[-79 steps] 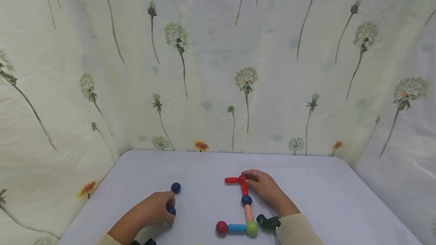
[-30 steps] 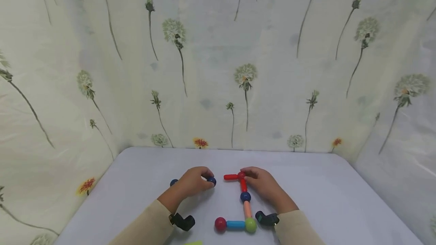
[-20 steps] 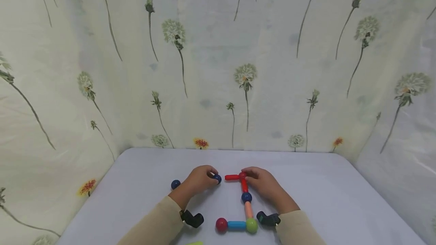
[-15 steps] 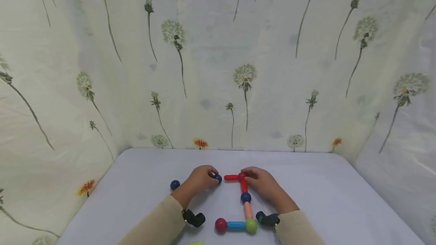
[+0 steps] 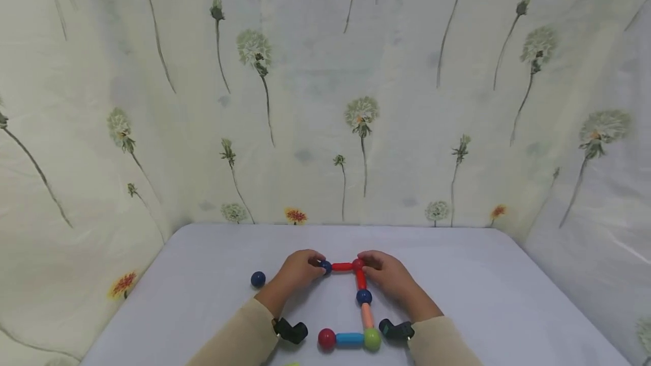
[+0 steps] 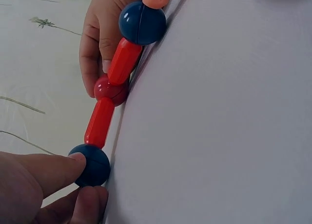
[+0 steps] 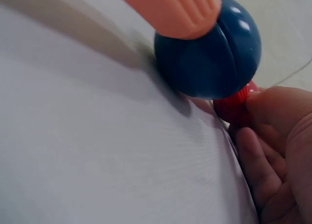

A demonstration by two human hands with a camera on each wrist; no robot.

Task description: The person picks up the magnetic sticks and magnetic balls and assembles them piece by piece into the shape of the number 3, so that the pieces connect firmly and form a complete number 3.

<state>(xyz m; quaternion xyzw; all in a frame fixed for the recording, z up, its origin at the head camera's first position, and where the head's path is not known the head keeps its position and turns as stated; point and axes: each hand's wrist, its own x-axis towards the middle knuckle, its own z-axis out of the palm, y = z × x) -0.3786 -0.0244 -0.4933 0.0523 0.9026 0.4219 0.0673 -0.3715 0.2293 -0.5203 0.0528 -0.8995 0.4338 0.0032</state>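
Note:
My left hand (image 5: 299,270) pinches a dark blue ball (image 6: 96,166) between thumb and fingers. That ball touches the end of a red rod (image 6: 99,124), whose other end meets a red ball (image 5: 358,265). My right hand (image 5: 386,277) holds this red ball with thumb and fingertips. From it the chain runs toward me: a second red rod (image 6: 125,63), another blue ball (image 7: 209,58), a peach rod (image 5: 367,316) and a green ball (image 5: 372,339). A light blue rod (image 5: 350,339) leads left from there to a larger red ball (image 5: 327,339).
A loose blue ball (image 5: 258,279) lies on the white table (image 5: 458,287), left of my left hand. Part of a yellow-green thing (image 5: 292,364) shows at the bottom edge. A flowered cloth (image 5: 305,100) hangs behind the table.
My left hand has carried its blue ball rightward and away from me from the table's left side. The gap between ball and red rod has closed. My right hand stays at the red ball.

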